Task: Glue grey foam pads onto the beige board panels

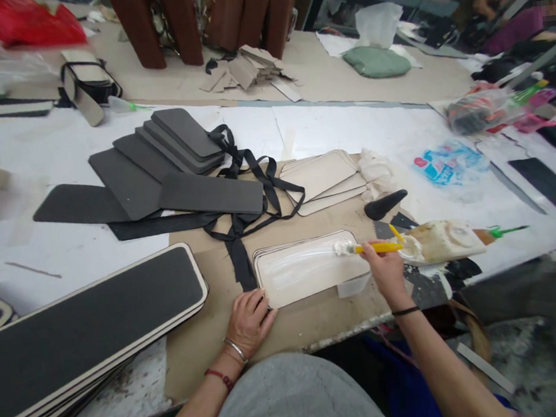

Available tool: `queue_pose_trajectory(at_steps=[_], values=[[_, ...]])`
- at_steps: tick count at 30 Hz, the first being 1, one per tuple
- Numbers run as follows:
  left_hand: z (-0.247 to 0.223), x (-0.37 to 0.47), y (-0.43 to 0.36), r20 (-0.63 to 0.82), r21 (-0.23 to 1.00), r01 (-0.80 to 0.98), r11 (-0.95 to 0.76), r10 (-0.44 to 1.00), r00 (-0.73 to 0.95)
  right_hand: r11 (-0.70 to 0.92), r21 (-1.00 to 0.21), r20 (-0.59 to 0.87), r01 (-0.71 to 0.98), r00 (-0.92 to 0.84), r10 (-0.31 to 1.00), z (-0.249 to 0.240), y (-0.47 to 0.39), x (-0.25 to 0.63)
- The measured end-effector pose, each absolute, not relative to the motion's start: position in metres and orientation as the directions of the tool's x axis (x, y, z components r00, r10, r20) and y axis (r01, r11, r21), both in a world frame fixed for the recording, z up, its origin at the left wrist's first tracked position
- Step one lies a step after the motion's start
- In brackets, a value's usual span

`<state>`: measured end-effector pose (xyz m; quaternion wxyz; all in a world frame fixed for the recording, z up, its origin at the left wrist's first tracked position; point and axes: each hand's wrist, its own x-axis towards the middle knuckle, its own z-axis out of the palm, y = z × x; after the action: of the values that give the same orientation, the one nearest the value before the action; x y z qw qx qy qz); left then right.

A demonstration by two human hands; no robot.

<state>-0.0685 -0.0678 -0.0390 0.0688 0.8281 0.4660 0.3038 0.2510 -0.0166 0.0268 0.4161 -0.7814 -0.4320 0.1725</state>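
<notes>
A cream rounded panel [308, 272] lies on top of a small stack on brown card in front of me, its surface shiny with wet glue. My right hand [383, 269] grips a yellow-handled glue brush [370, 247], whose white bristles rest on the panel's right end. My left hand [249, 319] presses flat on the card at the panel's left edge, fingers touching the stack. A glue-smeared bottle [441, 241] lies just right of my right hand.
A stack of black panels with cream rims [83, 332] fills the near left. Dark grey foam pieces [156, 168] and black straps [251, 185] lie beyond. More cream panels [324, 181] sit behind the work. Brown bags [220, 14] stand at the back. Other people sit far right.
</notes>
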Motion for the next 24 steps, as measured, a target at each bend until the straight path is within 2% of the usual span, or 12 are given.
queue_pose_trajectory(at_steps=[3, 8, 11, 17, 20, 24], values=[[-0.040, -0.069, -0.068, 0.458, 0.394, 0.720, -0.571, 0.801, 0.385, -0.287, -0.841, 0.035, 0.458, 0.577, 0.816, 0.039, -0.032, 0.233], [-0.041, -0.070, -0.068, 0.459, 0.396, 0.712, -0.580, 0.797, 0.394, -0.198, -0.937, -0.109, 0.289, 0.296, 0.949, 0.039, -0.059, 0.132], [-0.042, -0.072, -0.068, 0.457, 0.390, 0.709, -0.588, 0.792, 0.405, -0.190, -0.949, -0.117, 0.250, 0.280, 0.953, 0.028, -0.064, 0.122], [-0.042, -0.072, -0.066, 0.476, 0.380, 0.697, -0.609, 0.774, 0.417, -0.322, -0.820, 0.030, 0.474, 0.598, 0.801, 0.023, -0.070, 0.243], [-0.043, -0.071, -0.066, 0.473, 0.364, 0.707, -0.607, 0.774, 0.421, -0.369, -0.711, 0.124, 0.599, 0.624, 0.772, 0.032, -0.076, 0.278], [-0.043, -0.071, -0.068, 0.494, 0.367, 0.706, -0.606, 0.770, 0.404, -0.333, -0.575, 0.239, 0.747, 0.543, 0.805, 0.046, -0.079, 0.261]])
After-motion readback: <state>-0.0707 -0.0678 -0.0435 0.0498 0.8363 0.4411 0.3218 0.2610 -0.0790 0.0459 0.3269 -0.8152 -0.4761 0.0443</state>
